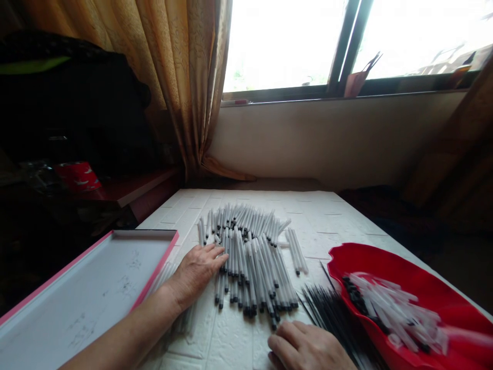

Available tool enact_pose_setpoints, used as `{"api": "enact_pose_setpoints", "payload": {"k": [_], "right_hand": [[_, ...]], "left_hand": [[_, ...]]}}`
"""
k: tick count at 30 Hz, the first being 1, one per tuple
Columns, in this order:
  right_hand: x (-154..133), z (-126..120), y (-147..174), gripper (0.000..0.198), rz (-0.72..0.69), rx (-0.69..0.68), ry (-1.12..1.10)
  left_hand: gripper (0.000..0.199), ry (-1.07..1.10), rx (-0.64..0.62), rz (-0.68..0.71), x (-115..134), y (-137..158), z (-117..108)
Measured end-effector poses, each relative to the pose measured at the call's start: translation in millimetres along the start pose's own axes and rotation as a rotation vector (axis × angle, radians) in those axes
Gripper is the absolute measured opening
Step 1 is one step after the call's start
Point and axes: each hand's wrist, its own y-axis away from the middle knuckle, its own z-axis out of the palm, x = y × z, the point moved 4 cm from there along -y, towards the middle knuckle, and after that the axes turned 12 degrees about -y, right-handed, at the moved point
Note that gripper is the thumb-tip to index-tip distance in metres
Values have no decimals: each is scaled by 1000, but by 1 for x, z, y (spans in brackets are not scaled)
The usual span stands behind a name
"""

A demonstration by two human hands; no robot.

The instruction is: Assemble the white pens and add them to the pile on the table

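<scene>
A pile of white pen barrels with black tips (250,257) lies spread across the middle of the white table (331,216). My left hand (196,272) rests flat on the table, fingers apart, its fingertips touching the left side of the pile. My right hand (308,347) lies near the front edge with fingers curled down, next to a bundle of thin black refills (331,308). I see nothing gripped in either hand.
A red tray (423,277) at the right holds more clear barrels and black caps. A shallow pink-edged white box lid (96,288) sits at the left. A curtain (185,77), window and wall close the far side; dark clutter is at the left.
</scene>
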Motion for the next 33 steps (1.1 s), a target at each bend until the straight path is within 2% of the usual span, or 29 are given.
{"api": "enact_pose_setpoints", "payload": {"k": [5, 12, 14, 18, 24, 29, 33], "right_hand": [[4, -3, 3, 41, -2, 22, -12], [3, -8, 4, 29, 6, 14, -38], [2, -6, 5, 31, 9, 69, -34], [0, 4, 9, 47, 50, 265, -32], [-1, 13, 14, 49, 81, 284, -47], [0, 12, 12, 52, 86, 269, -43], [1, 6, 10, 50, 98, 275, -63]], "left_hand": [[27, -8, 93, 43, 9, 9, 1], [20, -68, 182, 96, 18, 16, -3], [18, -86, 215, 114, 20, 21, -5], [29, -131, 300, 180, 27, 33, -6], [36, -146, 449, 284, 33, 42, -9], [40, -99, 567, 325, 30, 37, -34], [35, -29, 628, 313, 46, 45, -62]]}}
